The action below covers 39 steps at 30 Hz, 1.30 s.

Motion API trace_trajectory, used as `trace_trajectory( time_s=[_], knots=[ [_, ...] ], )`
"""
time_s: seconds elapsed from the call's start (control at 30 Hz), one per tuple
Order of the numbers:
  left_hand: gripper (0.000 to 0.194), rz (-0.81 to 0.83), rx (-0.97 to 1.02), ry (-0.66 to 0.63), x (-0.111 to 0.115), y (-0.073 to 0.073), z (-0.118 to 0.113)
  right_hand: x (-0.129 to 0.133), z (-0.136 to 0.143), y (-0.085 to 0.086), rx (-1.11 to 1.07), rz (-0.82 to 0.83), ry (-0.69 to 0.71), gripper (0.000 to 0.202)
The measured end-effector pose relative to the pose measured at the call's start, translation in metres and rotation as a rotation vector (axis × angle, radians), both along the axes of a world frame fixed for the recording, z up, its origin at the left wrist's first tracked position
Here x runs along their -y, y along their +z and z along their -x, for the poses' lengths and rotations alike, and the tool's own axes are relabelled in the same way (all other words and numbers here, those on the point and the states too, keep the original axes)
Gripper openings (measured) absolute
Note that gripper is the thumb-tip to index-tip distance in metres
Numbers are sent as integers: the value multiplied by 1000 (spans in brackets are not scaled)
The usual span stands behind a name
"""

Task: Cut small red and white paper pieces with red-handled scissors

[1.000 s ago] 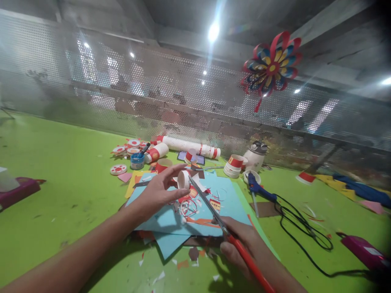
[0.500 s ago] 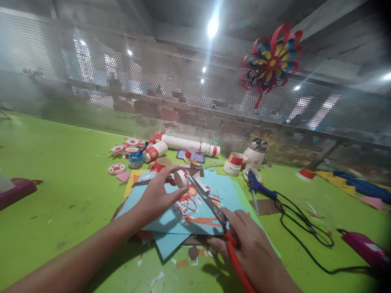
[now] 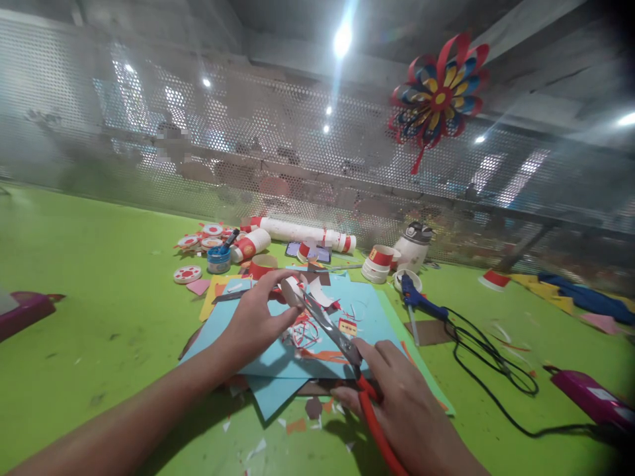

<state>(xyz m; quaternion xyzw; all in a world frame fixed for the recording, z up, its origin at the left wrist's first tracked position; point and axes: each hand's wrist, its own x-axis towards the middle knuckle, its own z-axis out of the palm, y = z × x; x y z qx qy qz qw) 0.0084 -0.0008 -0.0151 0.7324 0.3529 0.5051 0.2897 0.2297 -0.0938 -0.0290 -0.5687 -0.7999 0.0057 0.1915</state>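
Observation:
My left hand (image 3: 260, 307) pinches a small white and red piece (image 3: 292, 291), which looks like part of a paper cup, between thumb and fingers. Wrapped round the red handles of a pair of scissors (image 3: 330, 328) is my right hand (image 3: 397, 396). The blades point up and left and reach the piece at its right edge; how far apart they stand is hard to see. A curled white strip (image 3: 321, 294) hangs beside the blades. Below both hands lie light blue paper sheets (image 3: 225, 344), strewn with thin red and white scraps (image 3: 303, 332).
A blue glue gun (image 3: 419, 301) with a black cord lies at the right, near a flask (image 3: 413, 248) and stacked cup pieces (image 3: 377, 264). At the back are a long white tube (image 3: 297, 231), a phone (image 3: 322, 253) and a blue jar (image 3: 218, 260). A perforated screen (image 3: 278, 152) stands behind.
The scissors have moved slightly up and left along the piece. The white strip beside the blades now curls further out. My left hand still grips the piece, and the view has shifted a little.

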Motion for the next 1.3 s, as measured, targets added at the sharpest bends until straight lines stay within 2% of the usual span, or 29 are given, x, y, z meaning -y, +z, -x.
trace_trajectory(
  time_s=[0.33,0.6,0.8,1.1,1.3],
  knots=[
    [46,-72,-156,111,-2,-3,1,-2,-1,0,127,-84,-3,45],
    [47,-151,-108,105,-2,-4,-2,-2,-2,-1,147,-115,-17,45],
    [47,-149,-69,83,-2,-9,-2,-3,-3,-3,139,-129,12,44],
    [46,-109,0,69,3,-5,-5,-1,-2,-3,58,-112,28,44],
    [46,-117,37,46,4,-6,-5,2,-2,-1,21,-78,42,36]
  ],
)
